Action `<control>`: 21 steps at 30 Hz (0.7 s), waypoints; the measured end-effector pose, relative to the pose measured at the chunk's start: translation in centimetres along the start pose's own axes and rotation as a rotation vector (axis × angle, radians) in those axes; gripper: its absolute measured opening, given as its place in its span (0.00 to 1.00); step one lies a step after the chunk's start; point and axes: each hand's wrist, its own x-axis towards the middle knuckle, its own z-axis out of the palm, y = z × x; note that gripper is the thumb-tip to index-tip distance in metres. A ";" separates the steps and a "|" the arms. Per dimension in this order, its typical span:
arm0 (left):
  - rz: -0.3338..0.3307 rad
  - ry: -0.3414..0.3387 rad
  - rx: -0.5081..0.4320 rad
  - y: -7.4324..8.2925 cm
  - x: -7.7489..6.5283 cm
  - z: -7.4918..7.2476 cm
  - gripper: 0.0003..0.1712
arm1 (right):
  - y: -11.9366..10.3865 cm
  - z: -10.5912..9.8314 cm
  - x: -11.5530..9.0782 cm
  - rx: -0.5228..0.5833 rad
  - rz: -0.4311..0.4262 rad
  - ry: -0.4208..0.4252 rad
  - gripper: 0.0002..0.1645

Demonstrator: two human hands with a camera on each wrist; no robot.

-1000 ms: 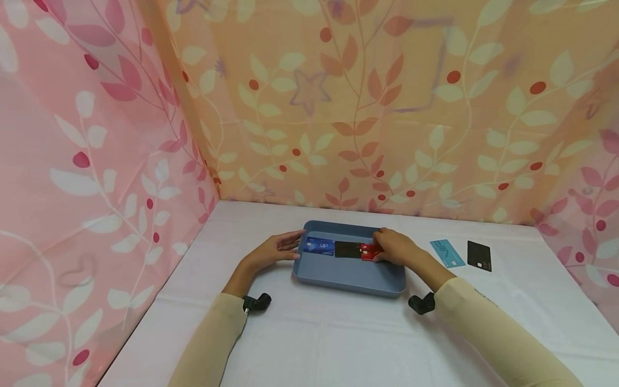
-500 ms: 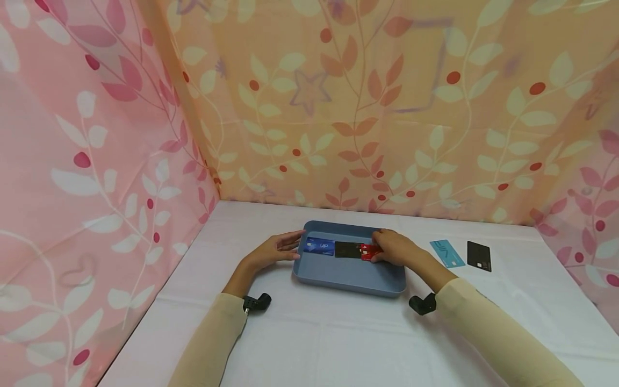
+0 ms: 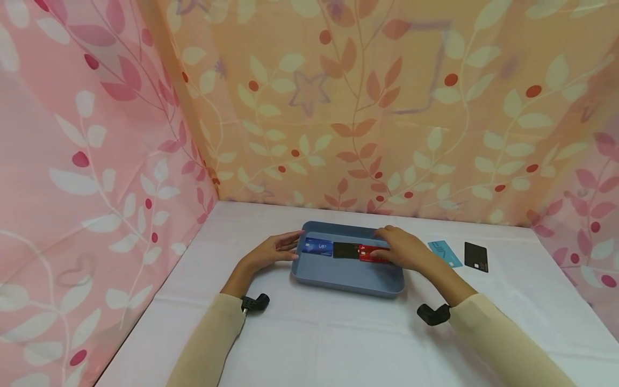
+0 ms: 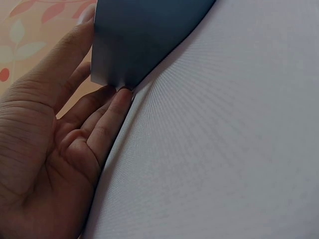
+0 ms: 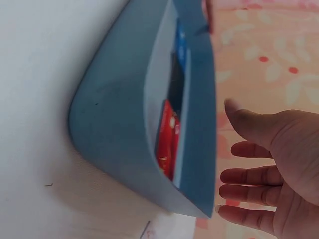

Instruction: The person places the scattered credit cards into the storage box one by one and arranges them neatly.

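L hand (image 3: 271,250) at tray edge (image 3: 295,272), R hand (image 3: 403,249) prob. off red card (image 3: 369,252)

Right hand (image 3: 405,249) raised, off red card (image 3: 369,253)

Orange leaf-patterned backdrop (image 3: 338,107) behind, pink leafy cloth (image 3: 106,183) at the left, white tablecloth (image 3: 329,341) beneath

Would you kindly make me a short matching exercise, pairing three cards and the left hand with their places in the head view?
1. VIP card
2. Red card
3. Turquoise card
4. Left hand

A. On the cloth, outside the tray
B. Against the tray's left outer wall
C. In the tray, right end of the row
D. In the tray, left end of the row

Pairs: 1-D, 2-C, 3-A, 4-B
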 end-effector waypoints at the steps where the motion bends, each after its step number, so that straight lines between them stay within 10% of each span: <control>1: -0.003 0.001 -0.002 0.0 -0.1 0.0 0.45 | 0.0 -0.1 -0.3 0.011 0.001 0.016 0.35; 21: 0.007 -0.001 0.017 0.0 -0.1 0.0 0.43 | 2.6 -2.1 -5.6 0.199 0.109 0.227 0.33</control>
